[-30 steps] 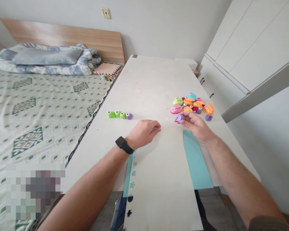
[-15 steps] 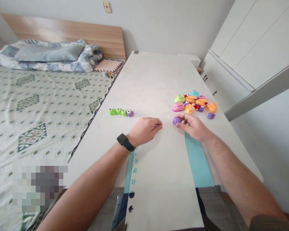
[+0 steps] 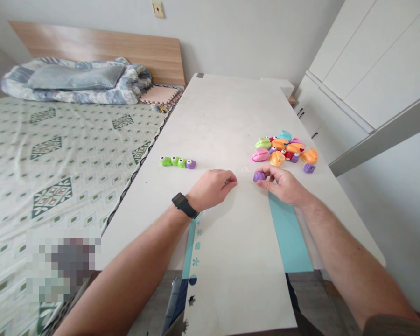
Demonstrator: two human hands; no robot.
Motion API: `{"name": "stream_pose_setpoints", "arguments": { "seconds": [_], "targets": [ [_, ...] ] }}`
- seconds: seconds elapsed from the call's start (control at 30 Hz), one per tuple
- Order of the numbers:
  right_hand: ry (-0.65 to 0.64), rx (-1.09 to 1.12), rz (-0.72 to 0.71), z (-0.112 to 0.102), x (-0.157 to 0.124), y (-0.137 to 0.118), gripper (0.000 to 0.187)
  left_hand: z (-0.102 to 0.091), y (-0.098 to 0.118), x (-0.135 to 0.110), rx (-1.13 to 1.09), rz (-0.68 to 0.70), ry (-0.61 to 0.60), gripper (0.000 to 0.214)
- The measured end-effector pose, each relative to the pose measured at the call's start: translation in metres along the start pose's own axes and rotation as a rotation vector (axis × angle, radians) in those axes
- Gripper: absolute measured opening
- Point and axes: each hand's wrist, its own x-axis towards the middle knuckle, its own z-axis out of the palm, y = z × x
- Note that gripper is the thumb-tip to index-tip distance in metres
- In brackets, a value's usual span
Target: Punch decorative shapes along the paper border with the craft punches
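My right hand [image 3: 283, 184] pinches a small purple toy-like punch [image 3: 258, 176] at the far edge of a white paper sheet [image 3: 238, 261] that lies on the white table [image 3: 213, 121]. My left hand [image 3: 213, 188] rests curled on the same far edge of the sheet, its fingers pressed together on the paper. A black watch [image 3: 185, 205] is on that wrist. Beyond my right hand lies a heap of colourful punches [image 3: 283, 148]. A row of green ones ending in a purple one [image 3: 178, 162] lies left of my left hand.
A teal paper [image 3: 289, 233] lies under the white sheet, showing on both sides. A lone purple punch [image 3: 308, 168] sits right of the heap. A bed with a patterned cover [image 3: 56, 154] runs along the table's left side. White cupboards [image 3: 353, 70] stand at the right.
My right hand has brought the purple punch from beside the heap down and left to the paper's far edge. My left hand has hardly moved.
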Motion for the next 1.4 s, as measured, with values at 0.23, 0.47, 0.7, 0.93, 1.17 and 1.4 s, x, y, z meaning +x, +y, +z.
{"name": "stream_pose_setpoints", "arguments": {
  "seconds": [0.23,0.47,0.7,0.93,1.17,1.4],
  "targets": [
    [0.007,-0.011,-0.001,0.0021,0.0006,0.0015,0.037,0.0001,-0.0016,-0.0009,0.015,0.011,0.011,0.018],
    [-0.018,-0.015,0.008,0.0038,-0.0002,0.0005,0.036,-0.0005,-0.0014,-0.0008,0.016,0.004,0.009,0.019],
    [-0.074,-0.031,0.046,0.006,-0.0004,0.0027,0.04,-0.0003,-0.0002,-0.0011,0.011,0.006,0.02,0.019],
    [-0.094,-0.024,0.037,0.006,-0.0017,-0.0002,0.042,0.0007,-0.001,-0.001,0.011,0.012,0.02,0.018],
    [-0.12,-0.094,0.029,0.0045,-0.0037,0.0004,0.048,0.001,-0.0013,-0.001,0.024,0.007,0.013,0.019],
    [-0.117,-0.112,0.025,0.0053,-0.004,0.0,0.045,0.0014,-0.0011,-0.0009,0.014,0.015,0.02,0.018]
  ]
}}
